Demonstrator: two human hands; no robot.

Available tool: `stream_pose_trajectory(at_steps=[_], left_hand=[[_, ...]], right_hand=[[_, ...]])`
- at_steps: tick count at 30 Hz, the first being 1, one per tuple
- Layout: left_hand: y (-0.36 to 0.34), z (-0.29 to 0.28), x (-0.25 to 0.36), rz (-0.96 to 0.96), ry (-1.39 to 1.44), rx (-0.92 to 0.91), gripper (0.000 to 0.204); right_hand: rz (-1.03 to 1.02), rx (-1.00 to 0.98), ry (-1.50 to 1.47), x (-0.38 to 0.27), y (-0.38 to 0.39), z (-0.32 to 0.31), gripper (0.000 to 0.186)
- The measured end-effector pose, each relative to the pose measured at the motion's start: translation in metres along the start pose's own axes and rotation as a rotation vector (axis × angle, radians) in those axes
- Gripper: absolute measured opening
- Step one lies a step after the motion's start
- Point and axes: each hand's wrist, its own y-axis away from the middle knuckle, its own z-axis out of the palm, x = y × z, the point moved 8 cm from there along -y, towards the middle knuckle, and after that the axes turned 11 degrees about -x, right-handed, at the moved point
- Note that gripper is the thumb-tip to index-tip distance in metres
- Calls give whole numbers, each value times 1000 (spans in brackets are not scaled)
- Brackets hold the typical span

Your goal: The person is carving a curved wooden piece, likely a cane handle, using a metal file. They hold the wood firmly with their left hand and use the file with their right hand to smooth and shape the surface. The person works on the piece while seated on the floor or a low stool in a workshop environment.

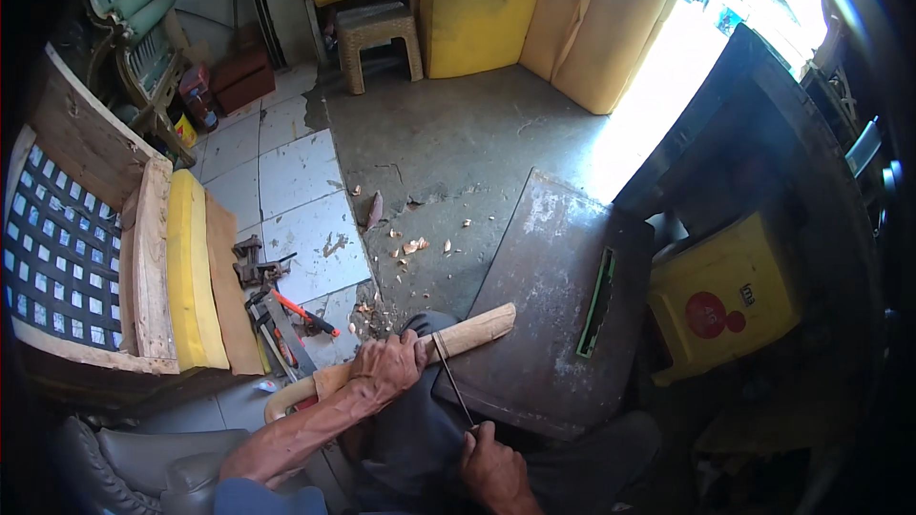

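A long piece of pale wood (pixel 474 329) lies slantwise over my lap, its cut end above the dark table. Its lower end curves into a rounded, smoother hook. My left hand (pixel 386 369) is closed around its middle. In the fist of my right hand (pixel 496 469) is one end of a thin, dark metal file (pixel 454 380). The far end of the file lies against the wood, just beyond my left hand. My fingers hide its handle end.
A low dark table (pixel 534 343) stands ahead, bearing a narrow green-edged strip (pixel 598 300). Wood chips (pixel 415 246) litter the floor. Left are hand tools (pixel 286 324), yellow foam (pixel 196 272) and a webbed wooden frame (pixel 148 267). A yellow plastic chair (pixel 763 267) stands right.
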Motion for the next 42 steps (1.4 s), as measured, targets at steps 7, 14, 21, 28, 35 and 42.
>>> stream_pose_trajectory(at_steps=[7,14,21,28,35,42], left_hand=[[-1,-1,23,129,-4,8,19],[-7,16,6,79,-54,97,19],[15,6,36,197,-120,160,26],[9,20,29,112,-144,141,24],[8,16,34,119,-129,109,21],[18,10,44,226,-195,181,24]], right_hand=[[29,81,-3,9,21,10,26],[72,31,86,-26,2,-15,28],[-84,145,70,-22,-16,-28,27],[-66,198,-61,-4,20,-5,25],[-131,275,-72,0,42,-13,28],[-49,113,38,-37,-45,-24,29]])
